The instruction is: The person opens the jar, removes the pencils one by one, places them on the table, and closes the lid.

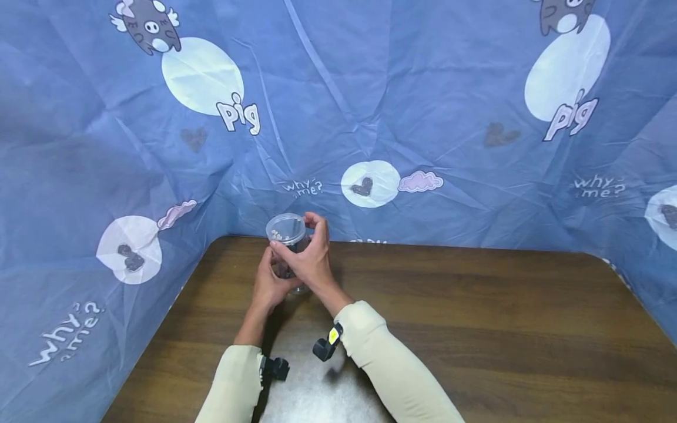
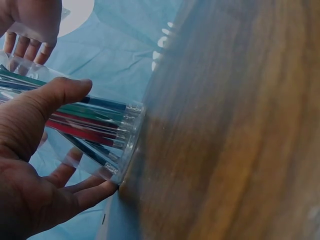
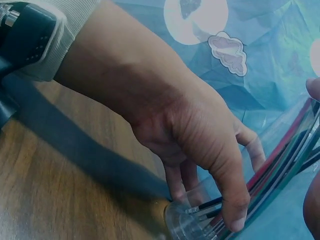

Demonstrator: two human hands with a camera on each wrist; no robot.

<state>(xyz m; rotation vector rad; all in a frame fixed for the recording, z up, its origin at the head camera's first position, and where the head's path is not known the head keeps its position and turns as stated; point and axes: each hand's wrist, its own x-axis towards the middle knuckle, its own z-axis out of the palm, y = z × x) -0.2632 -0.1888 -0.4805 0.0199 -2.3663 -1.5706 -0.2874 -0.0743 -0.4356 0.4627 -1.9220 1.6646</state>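
A clear plastic jar with a see-through round lid is near the table's far left edge. Slim green, red and dark pens or pencils fill it, their silvery ends close to the jar's base. My left hand grips the lower body, thumb along one side and fingers round the other. Higher up, my right hand holds the jar around its lid rim, thumb on the near side and fingers behind. In the right wrist view the left hand is near the base, and only parts of the right hand show.
The brown wooden table extends to the right and toward me. A blue printed cloth hangs behind it and on the left side. A black wrist camera sits on the left sleeve, another camera on the right one.
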